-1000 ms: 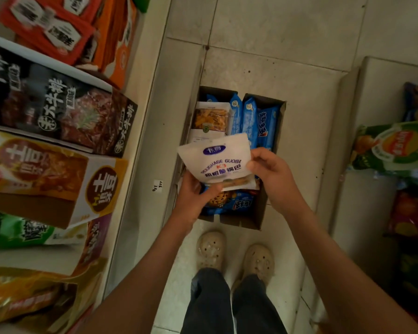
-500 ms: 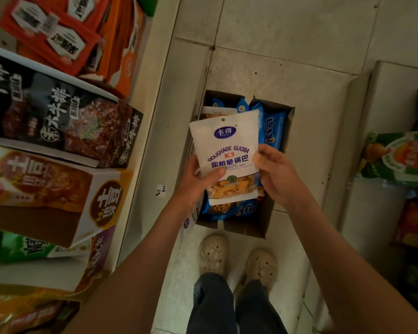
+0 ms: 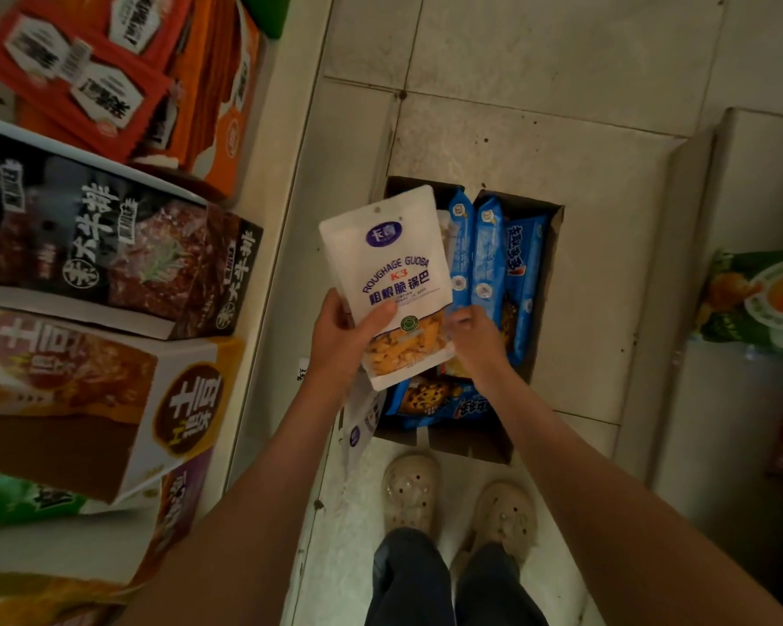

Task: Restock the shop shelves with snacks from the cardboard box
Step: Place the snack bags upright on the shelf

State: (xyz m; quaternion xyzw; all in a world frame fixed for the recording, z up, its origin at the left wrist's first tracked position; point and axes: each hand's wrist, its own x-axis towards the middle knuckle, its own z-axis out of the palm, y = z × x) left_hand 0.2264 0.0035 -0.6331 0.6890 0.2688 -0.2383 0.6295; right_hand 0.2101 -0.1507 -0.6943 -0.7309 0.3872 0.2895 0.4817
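Gripping white pouch (image 3: 389, 273) in left hand (image 3: 342, 341); right hand (image 3: 475, 343) at pouch edge, grasp unclear.

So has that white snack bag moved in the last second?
Yes. The white snack bag, gripped by the left hand, has swung upright and shifted left against the cardboard box: it now overhangs the box's left wall.

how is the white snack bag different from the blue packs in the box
The white bag is held up in the left hand; the blue packs sit in the cardboard box. The white bag is a wide flat pouch with a clear window; the blue packs are long and narrow. Both are snack packets.
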